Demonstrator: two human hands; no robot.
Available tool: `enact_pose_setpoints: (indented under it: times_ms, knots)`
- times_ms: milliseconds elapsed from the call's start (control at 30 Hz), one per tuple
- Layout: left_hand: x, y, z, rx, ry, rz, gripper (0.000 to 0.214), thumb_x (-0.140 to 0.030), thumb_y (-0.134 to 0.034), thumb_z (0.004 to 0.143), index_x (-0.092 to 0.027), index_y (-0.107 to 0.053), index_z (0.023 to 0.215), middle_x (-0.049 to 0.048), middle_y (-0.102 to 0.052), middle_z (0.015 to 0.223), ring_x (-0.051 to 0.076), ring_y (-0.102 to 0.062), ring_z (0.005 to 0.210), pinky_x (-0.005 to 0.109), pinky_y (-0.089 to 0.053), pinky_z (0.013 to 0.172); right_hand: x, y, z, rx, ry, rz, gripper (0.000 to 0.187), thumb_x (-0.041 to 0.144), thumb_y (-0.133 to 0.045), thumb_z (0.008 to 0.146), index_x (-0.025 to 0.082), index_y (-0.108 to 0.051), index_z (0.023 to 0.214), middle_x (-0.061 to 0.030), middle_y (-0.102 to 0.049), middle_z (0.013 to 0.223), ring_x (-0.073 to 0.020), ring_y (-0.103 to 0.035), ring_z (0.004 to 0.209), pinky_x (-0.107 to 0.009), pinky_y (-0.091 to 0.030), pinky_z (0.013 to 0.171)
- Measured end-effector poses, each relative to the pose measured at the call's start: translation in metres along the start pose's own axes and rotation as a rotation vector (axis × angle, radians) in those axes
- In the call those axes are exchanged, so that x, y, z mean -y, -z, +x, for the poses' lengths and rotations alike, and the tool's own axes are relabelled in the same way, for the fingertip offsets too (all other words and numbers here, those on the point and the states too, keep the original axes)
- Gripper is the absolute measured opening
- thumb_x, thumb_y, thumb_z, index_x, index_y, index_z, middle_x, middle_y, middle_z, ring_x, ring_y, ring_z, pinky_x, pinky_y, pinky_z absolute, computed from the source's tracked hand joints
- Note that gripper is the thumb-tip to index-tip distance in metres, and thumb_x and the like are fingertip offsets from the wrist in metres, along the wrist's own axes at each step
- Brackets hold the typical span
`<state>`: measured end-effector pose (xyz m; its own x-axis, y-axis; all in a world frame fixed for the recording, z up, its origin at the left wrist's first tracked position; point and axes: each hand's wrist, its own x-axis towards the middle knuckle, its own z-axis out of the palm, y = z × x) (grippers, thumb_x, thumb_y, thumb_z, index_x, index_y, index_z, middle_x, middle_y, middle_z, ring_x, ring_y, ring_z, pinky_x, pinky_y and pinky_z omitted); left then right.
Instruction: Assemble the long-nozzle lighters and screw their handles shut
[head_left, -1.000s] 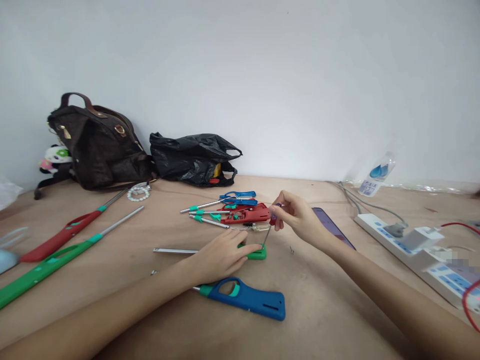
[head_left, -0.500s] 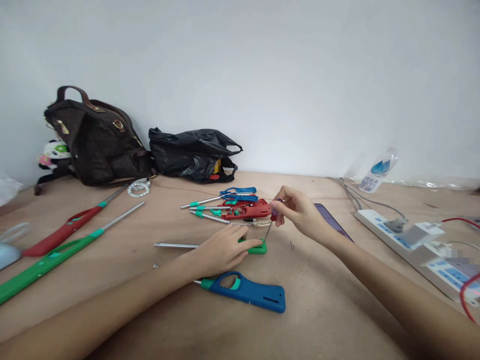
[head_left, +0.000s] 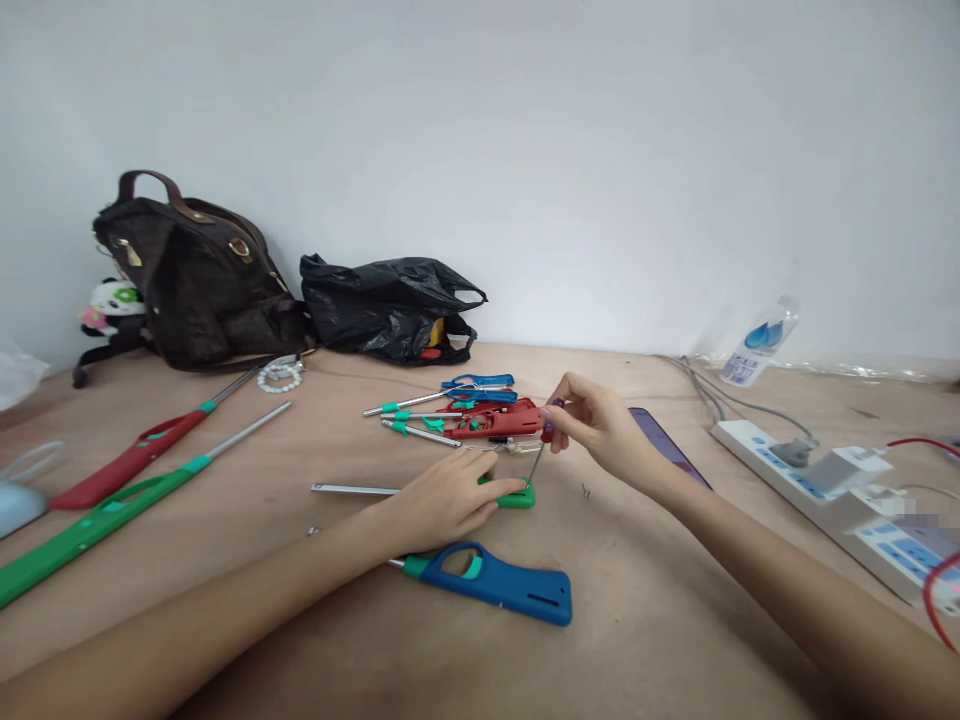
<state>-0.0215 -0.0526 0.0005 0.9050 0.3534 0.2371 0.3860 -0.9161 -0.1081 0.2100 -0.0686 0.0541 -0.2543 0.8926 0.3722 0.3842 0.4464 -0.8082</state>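
Note:
My left hand [head_left: 448,500] lies over a green long-nosed lighter [head_left: 517,495] on the wooden table, fingers pressing its handle down; the metal nozzle [head_left: 352,489] sticks out to the left. My right hand [head_left: 600,425] pinches a small screwdriver with a dark red handle [head_left: 547,428], its thin shaft angled down onto the green handle's right end. A blue lighter [head_left: 499,583] lies just in front of my left wrist.
A heap of red and blue lighter parts [head_left: 480,415] lies behind my hands. Whole red [head_left: 142,458] and green [head_left: 97,520] lighters lie at left. A brown handbag [head_left: 195,285], black plastic bag [head_left: 390,310], phone [head_left: 667,445] and power strip [head_left: 840,490] ring the table.
The hands stay in place on the green lighter; the right hand's fingers shift slightly on the screwdriver. The view has drifted a little.

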Motion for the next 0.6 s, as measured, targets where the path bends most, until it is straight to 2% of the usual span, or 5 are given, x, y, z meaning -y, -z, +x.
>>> enact_pose_setpoints:
  times_ms: [167, 267, 433, 500, 600]
  knots:
    - [0.0, -0.003, 0.0, -0.03, -0.005, -0.011, 0.038, -0.016, -0.047, 0.09, -0.025, -0.053, 0.126, 0.0059, -0.049, 0.096, 0.021, -0.05, 0.085, 0.03, -0.042, 0.073, 0.006, -0.012, -0.008, -0.042, 0.227, -0.227, 0.017, 0.035, -0.048, 0.094, 0.02, -0.055, 0.1, -0.0028, -0.066, 0.081, -0.0114, -0.059, 0.056, -0.026, -0.048, 0.059]
    - [0.0, -0.003, 0.0, -0.037, -0.01, -0.019, 0.037, -0.016, -0.047, 0.089, -0.024, -0.054, 0.124, 0.0062, -0.049, 0.096, 0.021, -0.051, 0.086, 0.03, -0.043, 0.074, 0.008, -0.015, -0.011, -0.045, 0.347, -0.346, 0.017, 0.028, -0.042, 0.097, 0.02, -0.056, 0.101, -0.0063, -0.066, 0.091, -0.0133, -0.059, 0.066, -0.027, -0.047, 0.062]
    - [0.0, -0.003, 0.0, -0.03, -0.009, -0.012, 0.039, -0.015, -0.047, 0.089, -0.025, -0.053, 0.126, 0.0059, -0.049, 0.095, 0.021, -0.05, 0.083, 0.029, -0.042, 0.072, 0.011, -0.003, -0.007, 0.05, 0.267, -0.476, 0.013, 0.02, -0.044, 0.093, 0.018, -0.053, 0.103, -0.0071, -0.065, 0.091, -0.015, -0.058, 0.068, -0.027, -0.045, 0.062]
    - [0.0, -0.003, 0.0, -0.037, -0.011, -0.01, 0.038, -0.015, -0.046, 0.09, -0.025, -0.053, 0.126, 0.0057, -0.049, 0.094, 0.021, -0.05, 0.083, 0.029, -0.042, 0.072, 0.014, 0.002, -0.005, 0.073, 0.22, -0.579, 0.007, 0.023, -0.05, 0.091, 0.018, -0.054, 0.09, -0.0049, -0.064, 0.079, -0.0151, -0.056, 0.063, -0.026, -0.041, 0.057]
    - [0.001, -0.004, -0.001, -0.047, -0.011, -0.015, 0.037, -0.017, -0.046, 0.09, -0.025, -0.053, 0.126, 0.0058, -0.049, 0.095, 0.021, -0.05, 0.083, 0.03, -0.043, 0.073, 0.02, 0.003, -0.006, 0.055, 0.174, -0.774, 0.022, 0.035, -0.052, 0.091, 0.019, -0.051, 0.076, -0.0028, -0.06, 0.066, -0.0159, -0.053, 0.056, -0.026, -0.033, 0.052]
